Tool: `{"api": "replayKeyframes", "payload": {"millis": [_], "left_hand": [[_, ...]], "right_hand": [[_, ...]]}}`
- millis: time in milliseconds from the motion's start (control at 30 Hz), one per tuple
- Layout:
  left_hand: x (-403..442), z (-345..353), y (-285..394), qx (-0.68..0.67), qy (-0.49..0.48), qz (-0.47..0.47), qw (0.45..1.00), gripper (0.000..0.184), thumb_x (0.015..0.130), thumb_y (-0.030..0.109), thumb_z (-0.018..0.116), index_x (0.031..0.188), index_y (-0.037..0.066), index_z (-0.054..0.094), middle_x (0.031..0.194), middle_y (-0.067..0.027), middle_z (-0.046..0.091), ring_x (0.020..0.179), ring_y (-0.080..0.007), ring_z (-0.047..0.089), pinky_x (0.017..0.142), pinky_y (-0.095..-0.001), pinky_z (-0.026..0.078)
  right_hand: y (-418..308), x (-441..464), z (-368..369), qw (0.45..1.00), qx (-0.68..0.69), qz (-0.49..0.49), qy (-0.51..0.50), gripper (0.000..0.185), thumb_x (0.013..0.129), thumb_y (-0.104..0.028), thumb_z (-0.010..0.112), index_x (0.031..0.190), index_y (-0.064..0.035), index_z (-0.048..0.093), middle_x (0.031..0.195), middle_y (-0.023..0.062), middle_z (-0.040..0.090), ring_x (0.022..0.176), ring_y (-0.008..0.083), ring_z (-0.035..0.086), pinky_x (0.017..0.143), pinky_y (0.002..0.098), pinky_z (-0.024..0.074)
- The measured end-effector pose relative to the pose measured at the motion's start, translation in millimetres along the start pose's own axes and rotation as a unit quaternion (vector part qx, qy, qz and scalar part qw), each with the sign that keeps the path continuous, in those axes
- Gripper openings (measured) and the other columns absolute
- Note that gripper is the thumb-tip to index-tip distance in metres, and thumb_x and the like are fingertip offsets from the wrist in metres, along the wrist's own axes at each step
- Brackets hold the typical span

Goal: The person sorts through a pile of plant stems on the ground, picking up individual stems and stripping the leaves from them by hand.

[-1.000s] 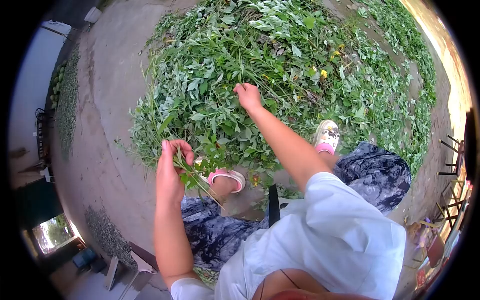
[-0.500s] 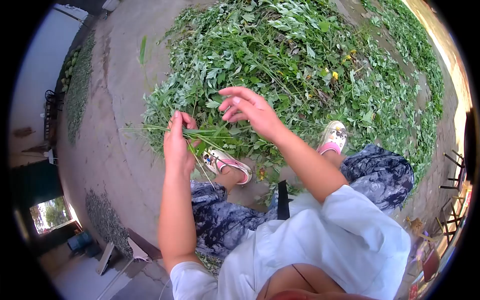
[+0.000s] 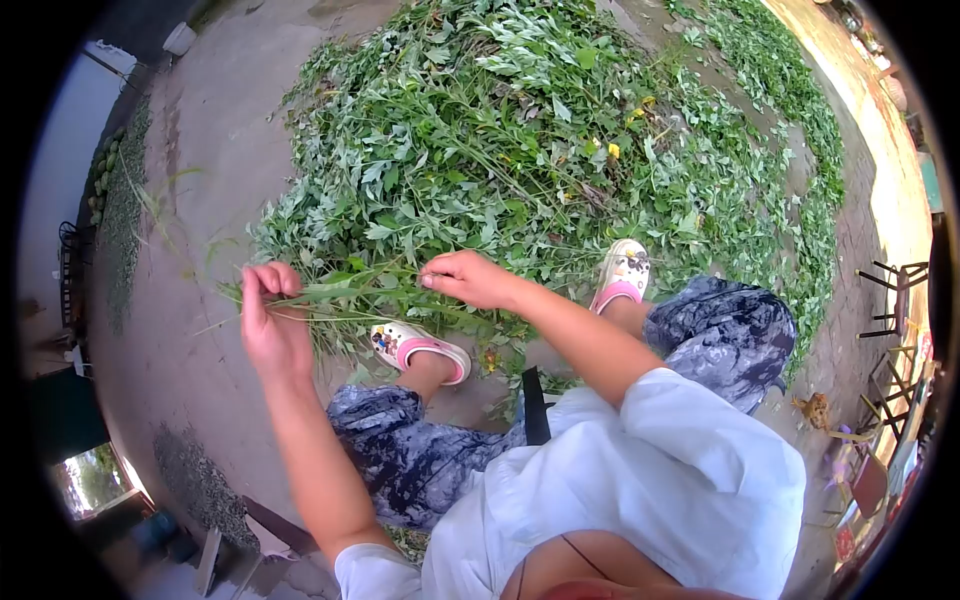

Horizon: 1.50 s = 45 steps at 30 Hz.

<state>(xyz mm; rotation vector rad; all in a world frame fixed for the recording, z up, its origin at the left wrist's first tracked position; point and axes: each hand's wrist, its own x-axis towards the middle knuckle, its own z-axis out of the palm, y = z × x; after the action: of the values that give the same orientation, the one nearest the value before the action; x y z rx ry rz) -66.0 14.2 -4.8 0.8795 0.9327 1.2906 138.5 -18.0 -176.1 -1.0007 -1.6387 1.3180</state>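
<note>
A big heap of cut leafy green stems point(image 3: 480, 150) lies on the concrete in front of me. Long thin grass stems point(image 3: 350, 292) stretch between my two hands, over the heap's near left edge. My left hand point(image 3: 275, 320) is raised at the left with its fingers curled round one end of the stems. Blurred grass blades trail up and left from it. My right hand point(image 3: 460, 278) pinches the other end, low over the near part of the heap.
My feet in white and pink clogs point(image 3: 420, 352) stand at the heap's near edge. More greens point(image 3: 750, 60) spread to the far right. Folding stools point(image 3: 893, 298) stand at the right edge. A white bucket point(image 3: 180, 38) is at the far left.
My right hand has come from the heap, through an open-fingered pose, to close on the stems. My left hand has moved left with its stems, which now lie level between both hands.
</note>
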Motion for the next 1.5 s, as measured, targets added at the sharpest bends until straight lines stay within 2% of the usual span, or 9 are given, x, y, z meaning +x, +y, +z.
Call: {"api": "replayKeyframes", "payload": {"millis": [167,233,300,533,667,1100,1267,1433,1500], "left_hand": [[-9.3,-38.4,45.5,-0.06,0.035,0.052,0.996,0.029,0.095,0.026,0.031,0.072,0.009,0.036,0.06,0.0006,0.03,0.054,-0.0092,0.03,0.05,-0.0242,0.033],[-15.4,-51.3,52.2,-0.083,-0.022,0.037,0.996,0.028,0.095,0.026,0.032,0.072,0.009,0.036,0.058,0.0016,0.028,0.048,-0.0073,0.027,0.042,-0.0217,0.031],[-18.6,-50.7,53.6,-0.059,0.059,0.023,0.996,0.027,0.095,0.026,0.032,0.075,0.009,0.037,0.057,0.0025,0.026,0.041,-0.0049,0.02,0.032,-0.0193,0.021],[-14.7,-11.7,23.6,0.045,0.066,-0.122,0.989,0.027,0.094,0.027,0.035,0.074,0.01,0.039,0.058,0.0031,0.03,0.041,-0.0035,0.021,0.035,-0.0184,0.017],[-12.4,4.8,5.4,0.09,0.069,-0.15,0.982,0.031,0.092,0.029,0.04,0.067,0.01,0.036,0.057,0.0024,0.031,0.041,-0.0051,0.022,0.037,-0.0208,0.018],[-8.2,13.4,-10.2,0.13,0.035,-0.201,0.97,0.031,0.091,0.024,0.04,0.064,0.009,0.038,0.058,0.0006,0.036,0.041,-0.0056,0.025,0.039,-0.0208,0.02],[-7.3,15.6,-12.9,0.138,0.031,-0.199,0.97,0.031,0.091,0.024,0.04,0.065,0.009,0.038,0.058,0.0005,0.036,0.042,-0.0056,0.025,0.039,-0.0212,0.02],[-4.9,17.2,-16.8,0.152,0.026,-0.218,0.964,0.031,0.091,0.025,0.04,0.065,0.009,0.039,0.058,0.0009,0.036,0.042,-0.0054,0.026,0.039,-0.0212,0.02],[-5.0,19.4,-16.8,0.156,0.024,-0.222,0.962,0.031,0.091,0.025,0.04,0.065,0.009,0.039,0.058,0.0011,0.036,0.042,-0.0053,0.026,0.039,-0.0211,0.02]], "right_hand": [[67.4,-18.2,-32.1,0.912,0.171,0.273,0.254,0.022,0.087,-0.024,0.047,0.088,-0.0044,0.056,0.061,-0.0012,0.046,0.054,0.0069,0.047,0.049,0.024,0.0475],[83.6,-24.2,-50.0,0.916,0.146,0.296,0.229,0.028,0.087,-0.029,0.047,0.087,-0.0041,0.058,0.063,0.0002,0.048,0.055,0.0091,0.049,0.052,0.0273,0.048],[94.9,-25.4,-69.3,0.941,0.02,0.338,0.011,0.035,0.086,-0.036,0.047,0.086,-0.003,0.059,0.065,0.003,0.052,0.06,0.0135,0.053,0.058,0.032,0.0481],[131.7,0.8,-96.4,0.84,-0.367,0.168,0.362,0.025,0.075,-0.021,0.056,0.096,-0.0076,0.06,0.095,0.0164,0.059,0.084,0.0335,0.056,0.072,0.0399,0.0452],[129.3,10.2,-98.7,0.839,-0.332,0.327,0.282,0.015,0.075,-0.016,0.056,0.087,-0.0084,0.061,0.087,0.0141,0.059,0.083,0.0313,0.057,0.07,0.0412,0.0465],[104.6,-43.3,-75.7,0.898,-0.38,0.063,0.211,0.016,0.081,-0.022,0.054,0.095,-0.0147,0.059,0.08,0.0069,0.052,0.068,0.0284,0.056,0.06,0.0376,0.0471],[119.5,-34.2,-98.7,0.858,-0.287,0.193,0.379,0.034,0.076,-0.009,0.051,0.11,-0.0112,0.049,0.088,0.0145,0.056,0.078,0.0332,0.056,0.067,0.0403,0.0458],[179.4,-18.8,-127.1,0.848,-0.21,0.358,0.329,0.042,0.07,-0.016,0.058,0.111,-0.0066,0.052,0.082,0.0171,0.062,0.08,0.0299,0.06,0.07,0.0373,0.0464],[219.6,-15.7,-130.8,0.889,-0.093,0.364,0.263,0.037,0.069,-0.016,0.062,0.103,-0.003,0.056,0.064,0.0034,0.057,0.053,0.0154,0.051,0.049,0.0286,0.0413]]}}
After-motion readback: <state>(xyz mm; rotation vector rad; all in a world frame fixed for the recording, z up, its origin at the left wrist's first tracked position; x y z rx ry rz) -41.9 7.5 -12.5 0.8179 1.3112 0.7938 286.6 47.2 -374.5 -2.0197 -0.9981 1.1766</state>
